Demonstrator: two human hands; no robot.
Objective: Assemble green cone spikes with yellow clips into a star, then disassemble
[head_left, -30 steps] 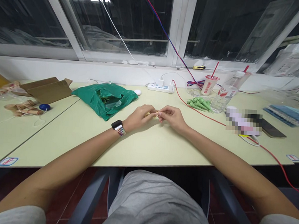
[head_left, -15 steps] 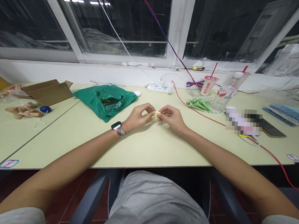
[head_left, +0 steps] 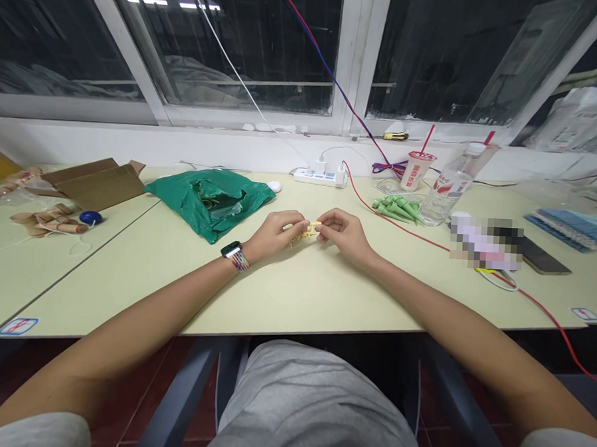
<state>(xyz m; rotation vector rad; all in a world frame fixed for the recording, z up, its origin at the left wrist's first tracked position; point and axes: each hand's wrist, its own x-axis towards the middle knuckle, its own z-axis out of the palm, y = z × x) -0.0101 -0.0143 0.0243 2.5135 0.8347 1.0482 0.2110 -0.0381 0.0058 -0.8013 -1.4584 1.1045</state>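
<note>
My left hand (head_left: 274,233) and my right hand (head_left: 341,232) meet just above the middle of the pale green table (head_left: 295,290). Both pinch a small yellow piece (head_left: 310,229) between their fingertips, one from each side. It is too small to name; most of it is hidden by the fingers. A dark watch with a patterned band (head_left: 233,253) sits on my left wrist.
A green plastic bag (head_left: 210,197) lies left of my hands. Green cones (head_left: 398,207), a cup with a straw (head_left: 417,168), a water bottle (head_left: 450,186), a power strip (head_left: 321,177) and a red cable (head_left: 428,238) sit to the right. A cardboard box (head_left: 94,181) and wooden pieces (head_left: 48,219) lie at far left.
My hands stay together over the same spot. The fingers have shifted slightly on the yellow piece, and more of it shows between them than a second ago.
</note>
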